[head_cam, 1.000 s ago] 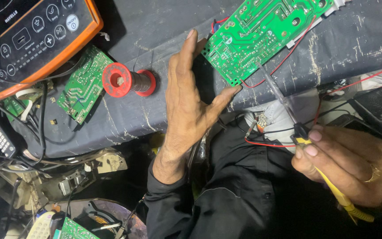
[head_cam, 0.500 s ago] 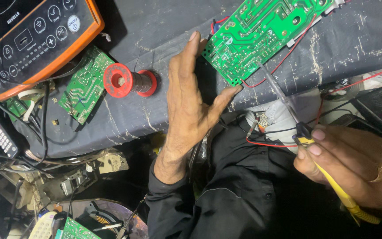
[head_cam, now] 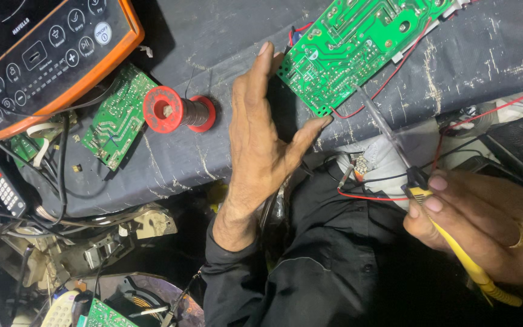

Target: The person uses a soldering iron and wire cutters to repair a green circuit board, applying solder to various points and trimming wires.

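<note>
Nearest me, low on the right, my right hand [head_cam: 485, 233] has its grip clamped on a yellow-handled soldering iron [head_cam: 449, 242], thumb and fingers pinched round the handle. Its thin metal shaft runs up and left, and the tip rests at the near edge of the large green circuit board [head_cam: 358, 48]. Further out, in the middle, my left hand [head_cam: 261, 151] lies flat on the dark table cover [head_cam: 171, 163], grip spread apart, holding nothing; the thumb tip touches the board's near corner and the fingertips reach its left edge. Red wires [head_cam: 394, 69] trail from the board. Left of my hand sits a red solder spool [head_cam: 177, 112], then a smaller green circuit board [head_cam: 119, 118]. Far left lies an orange-edged induction cooktop panel [head_cam: 43, 57].
</note>
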